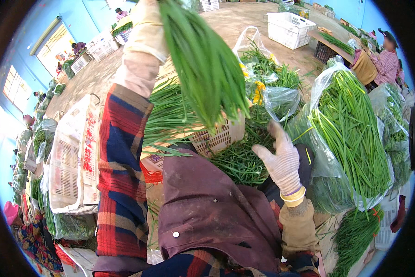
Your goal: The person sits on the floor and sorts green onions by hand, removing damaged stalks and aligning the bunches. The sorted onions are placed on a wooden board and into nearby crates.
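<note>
My left hand [147, 29], in a pale glove, is raised at the top edge and grips a bunch of long flat green leaves, likely garlic chives [207, 69]. The bunch hangs tips down and is blurred; the fingertips are cut off by the frame. My right hand [280, 159], in a ribbed white glove, holds nothing, thumb and fingers apart. It hovers over loose chive trimmings [242, 162] beside my knee. More chives [173, 110] lie on a board over a plastic crate [218, 136]. Right of that hand, a clear plastic bag [332, 166] bulges with chives [353, 128].
White plastic crates [65, 162] stand at left, with another crate [287, 33] farther back on the floor. An open bag of trimmings [270, 65] sits ahead. A tied chive bundle [360, 235] lies at lower right. Other people work around the room, including one person [380, 65] at right.
</note>
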A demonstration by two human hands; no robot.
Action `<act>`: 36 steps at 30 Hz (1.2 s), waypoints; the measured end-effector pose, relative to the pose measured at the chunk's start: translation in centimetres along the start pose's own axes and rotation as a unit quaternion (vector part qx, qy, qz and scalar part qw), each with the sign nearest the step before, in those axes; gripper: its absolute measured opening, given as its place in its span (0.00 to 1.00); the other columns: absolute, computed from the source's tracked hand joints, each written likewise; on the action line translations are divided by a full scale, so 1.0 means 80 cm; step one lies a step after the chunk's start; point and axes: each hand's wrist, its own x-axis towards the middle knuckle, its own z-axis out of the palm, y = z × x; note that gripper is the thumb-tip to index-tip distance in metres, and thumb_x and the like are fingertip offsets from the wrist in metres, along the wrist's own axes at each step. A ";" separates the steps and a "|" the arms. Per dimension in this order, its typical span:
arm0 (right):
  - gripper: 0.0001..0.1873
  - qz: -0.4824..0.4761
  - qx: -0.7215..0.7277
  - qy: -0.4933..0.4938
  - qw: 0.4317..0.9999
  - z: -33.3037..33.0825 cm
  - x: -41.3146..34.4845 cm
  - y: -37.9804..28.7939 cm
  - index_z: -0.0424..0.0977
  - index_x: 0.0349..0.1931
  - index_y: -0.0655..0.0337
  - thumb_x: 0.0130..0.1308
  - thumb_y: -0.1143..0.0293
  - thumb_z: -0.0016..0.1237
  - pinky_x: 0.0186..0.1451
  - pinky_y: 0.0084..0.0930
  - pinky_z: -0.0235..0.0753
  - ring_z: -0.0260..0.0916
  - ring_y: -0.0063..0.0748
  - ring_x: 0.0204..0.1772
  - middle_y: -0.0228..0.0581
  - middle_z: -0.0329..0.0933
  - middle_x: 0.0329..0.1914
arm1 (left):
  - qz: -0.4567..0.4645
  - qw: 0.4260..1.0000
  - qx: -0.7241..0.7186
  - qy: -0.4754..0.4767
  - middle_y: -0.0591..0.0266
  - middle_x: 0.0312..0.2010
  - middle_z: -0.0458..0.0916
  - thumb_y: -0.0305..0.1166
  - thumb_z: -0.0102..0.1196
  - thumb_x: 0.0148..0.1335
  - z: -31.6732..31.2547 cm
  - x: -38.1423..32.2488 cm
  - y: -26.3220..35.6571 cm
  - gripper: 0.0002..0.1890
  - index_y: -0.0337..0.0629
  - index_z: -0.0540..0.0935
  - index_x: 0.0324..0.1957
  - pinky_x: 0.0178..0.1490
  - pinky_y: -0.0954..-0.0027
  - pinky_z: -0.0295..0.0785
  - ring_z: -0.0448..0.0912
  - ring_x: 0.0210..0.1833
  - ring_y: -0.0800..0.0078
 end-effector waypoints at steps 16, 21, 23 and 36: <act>0.22 0.134 0.467 0.007 0.874 -0.035 0.142 0.005 0.70 0.54 0.72 0.59 0.74 0.53 0.29 0.17 0.68 0.69 0.21 0.29 0.36 0.75 0.34 | 0.100 0.982 0.139 0.085 0.66 0.25 0.80 0.37 0.60 0.61 0.060 0.068 -0.034 0.10 0.40 0.82 0.33 0.34 0.70 0.76 0.78 0.26 0.73; 0.17 0.126 0.548 0.004 0.827 -0.028 0.136 0.016 0.73 0.47 0.72 0.56 0.75 0.53 0.19 0.17 0.60 0.66 0.21 0.21 0.33 0.72 0.26 | 0.121 0.976 0.152 0.100 0.66 0.24 0.80 0.37 0.60 0.60 0.050 0.062 -0.029 0.10 0.40 0.82 0.33 0.33 0.70 0.76 0.78 0.25 0.73; 0.17 0.162 0.460 0.033 0.873 -0.021 0.128 0.015 0.72 0.46 0.72 0.55 0.77 0.54 0.20 0.18 0.62 0.70 0.23 0.23 0.35 0.73 0.26 | 0.130 0.973 0.156 0.107 0.66 0.24 0.80 0.37 0.60 0.60 0.045 0.059 -0.025 0.10 0.40 0.82 0.32 0.33 0.70 0.76 0.78 0.25 0.73; 0.18 0.284 0.367 -0.103 0.880 0.057 0.013 0.054 0.72 0.47 0.68 0.54 0.78 0.50 0.25 0.27 0.74 0.73 0.32 0.21 0.43 0.77 0.26 | 0.192 0.954 0.189 0.129 0.65 0.23 0.79 0.36 0.62 0.58 0.019 0.066 0.006 0.09 0.40 0.82 0.31 0.31 0.70 0.75 0.77 0.23 0.73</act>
